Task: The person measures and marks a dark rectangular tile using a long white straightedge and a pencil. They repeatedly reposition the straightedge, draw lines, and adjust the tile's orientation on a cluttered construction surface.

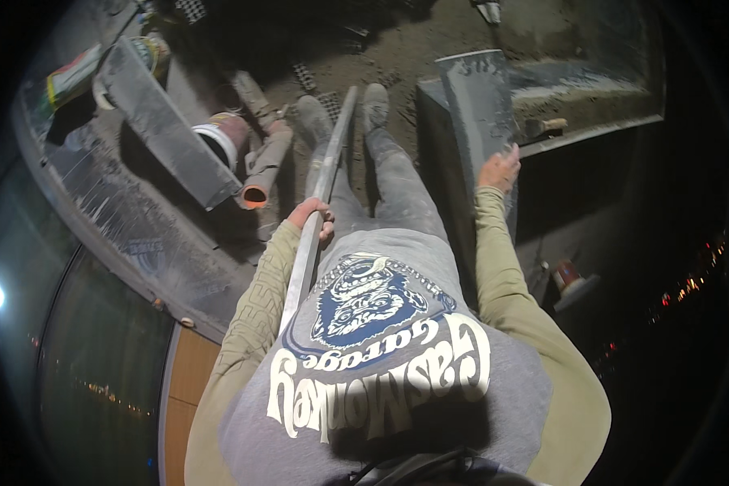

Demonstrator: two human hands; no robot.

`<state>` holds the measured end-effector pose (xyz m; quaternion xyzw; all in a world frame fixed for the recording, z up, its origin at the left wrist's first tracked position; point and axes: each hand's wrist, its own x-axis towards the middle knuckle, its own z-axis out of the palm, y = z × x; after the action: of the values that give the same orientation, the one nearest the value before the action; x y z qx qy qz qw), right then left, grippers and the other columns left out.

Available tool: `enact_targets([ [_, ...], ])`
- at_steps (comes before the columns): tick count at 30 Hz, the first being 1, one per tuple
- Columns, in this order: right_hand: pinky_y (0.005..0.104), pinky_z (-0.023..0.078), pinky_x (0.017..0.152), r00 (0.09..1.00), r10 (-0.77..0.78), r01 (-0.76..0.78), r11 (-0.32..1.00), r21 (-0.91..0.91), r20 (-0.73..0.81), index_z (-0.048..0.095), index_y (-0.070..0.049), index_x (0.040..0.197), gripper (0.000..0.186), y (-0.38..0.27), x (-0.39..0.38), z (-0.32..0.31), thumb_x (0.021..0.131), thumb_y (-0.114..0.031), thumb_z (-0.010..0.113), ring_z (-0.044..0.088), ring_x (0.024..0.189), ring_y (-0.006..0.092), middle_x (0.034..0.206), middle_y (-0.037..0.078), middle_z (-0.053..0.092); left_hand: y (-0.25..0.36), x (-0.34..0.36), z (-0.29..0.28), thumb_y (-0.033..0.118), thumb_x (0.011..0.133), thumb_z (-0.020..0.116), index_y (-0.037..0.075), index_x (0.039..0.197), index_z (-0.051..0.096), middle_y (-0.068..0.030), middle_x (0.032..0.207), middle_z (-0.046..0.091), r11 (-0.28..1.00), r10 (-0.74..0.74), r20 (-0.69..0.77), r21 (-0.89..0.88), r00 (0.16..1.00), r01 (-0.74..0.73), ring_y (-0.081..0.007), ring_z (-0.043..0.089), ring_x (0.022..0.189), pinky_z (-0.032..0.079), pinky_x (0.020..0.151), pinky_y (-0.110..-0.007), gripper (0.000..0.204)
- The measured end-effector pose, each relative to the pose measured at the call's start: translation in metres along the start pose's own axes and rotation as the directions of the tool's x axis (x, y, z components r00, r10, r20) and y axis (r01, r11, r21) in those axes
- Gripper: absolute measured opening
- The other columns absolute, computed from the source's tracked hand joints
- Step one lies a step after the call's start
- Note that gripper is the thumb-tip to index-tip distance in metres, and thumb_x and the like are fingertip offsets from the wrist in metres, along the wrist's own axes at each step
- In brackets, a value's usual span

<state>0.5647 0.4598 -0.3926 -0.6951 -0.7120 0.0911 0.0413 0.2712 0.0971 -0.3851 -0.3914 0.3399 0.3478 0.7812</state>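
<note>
My left hand [314, 217] is closed around a long grey metal bar [327, 170] that runs from beside my body up between my feet. My right hand [500, 168] grips the edge of a long grey board [471, 93] to my right, its fingers on the board's edge. Just beyond that hand, a tool with a wooden handle [551, 125] lies at the ledge's edge [591, 130].
At left lie a dusty plank [150, 113], a bucket [219, 142], pipes [267, 166] and a bag [69, 81]. A curved rim [97, 219] runs beside glass panes. My legs [397, 186] stretch over dirty ground [397, 49]. Low right stands a small container [567, 275].
</note>
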Motion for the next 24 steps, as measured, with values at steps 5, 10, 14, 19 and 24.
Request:
enact_targets([
  [5, 0.0497, 0.038, 0.105, 0.989, -0.006, 0.029, 0.987, -0.157, 0.145, 0.045, -0.011, 0.142, 0.06, 0.076, 0.003, 0.021, 0.085, -0.012, 0.062, 0.049, 0.122, 0.04, 0.128, 0.023, 0.053, -0.001, -0.045, 0.012, 0.019, 0.078, 0.059, 0.003, 0.099, 0.053, -0.0122, 0.08, 0.058, 0.982, 0.065, -0.133, 0.186, 0.989, -0.04, -0.0246, 0.059, 0.058, 0.053, 0.06, -0.046, 0.028],
  [10, 0.0489, 0.042, 0.101, 0.999, -0.006, 0.011, 0.993, -0.115, 0.047, 0.053, -0.007, 0.134, 0.052, 0.08, 0.004, 0.03, 0.085, -0.022, 0.062, 0.053, 0.117, 0.0408, 0.124, 0.026, 0.056, -0.035, -0.061, -0.012, 0.005, 0.077, 0.063, 0.007, 0.119, 0.045, -0.0106, 0.082, 0.055, 0.808, 0.337, -0.265, 0.574, 0.903, -0.133, -0.0247, 0.058, 0.049, 0.051, 0.039, -0.04, 0.045],
  [14, 0.0444, 0.048, 0.094, 0.964, -0.251, 0.232, 0.956, 0.178, 0.09, 0.063, -0.006, 0.12, 0.037, 0.035, 0.012, 0.021, 0.088, -0.024, 0.06, 0.06, 0.106, 0.0398, 0.112, 0.023, 0.063, -0.068, -0.099, 0.004, 0.023, 0.092, 0.067, 0.003, 0.121, 0.05, -0.0094, 0.084, 0.06, 0.814, 0.381, -0.094, 0.507, 0.92, -0.285, -0.0206, 0.062, 0.055, 0.054, 0.046, -0.035, 0.039],
  [19, 0.0439, 0.047, 0.1, 0.674, -0.475, 0.264, 0.87, 0.417, 0.565, 0.059, -0.008, 0.129, 0.05, -0.112, -0.048, 0.029, 0.093, -0.042, 0.057, 0.059, 0.117, 0.0421, 0.124, 0.023, 0.064, -0.138, -0.132, -0.012, 0.029, 0.098, 0.062, 0.003, 0.135, 0.047, -0.0085, 0.086, 0.063, 0.859, 0.395, 0.073, 0.324, 0.916, -0.396, -0.0188, 0.065, 0.063, 0.053, 0.054, -0.03, 0.048],
  [24, 0.0402, 0.042, 0.107, 0.587, -0.229, -0.245, 0.864, 0.439, 0.777, 0.048, 0.013, 0.129, 0.086, -0.239, -0.089, 0.083, 0.076, -0.049, 0.075, 0.058, 0.122, 0.0393, 0.127, 0.032, 0.058, -0.208, -0.144, 0.003, 0.025, 0.082, 0.074, 0.004, 0.134, 0.047, -0.0108, 0.093, 0.066, 0.359, 0.731, 0.146, 0.749, 0.667, -0.557, -0.0232, 0.067, 0.073, 0.053, 0.065, -0.036, 0.062],
])
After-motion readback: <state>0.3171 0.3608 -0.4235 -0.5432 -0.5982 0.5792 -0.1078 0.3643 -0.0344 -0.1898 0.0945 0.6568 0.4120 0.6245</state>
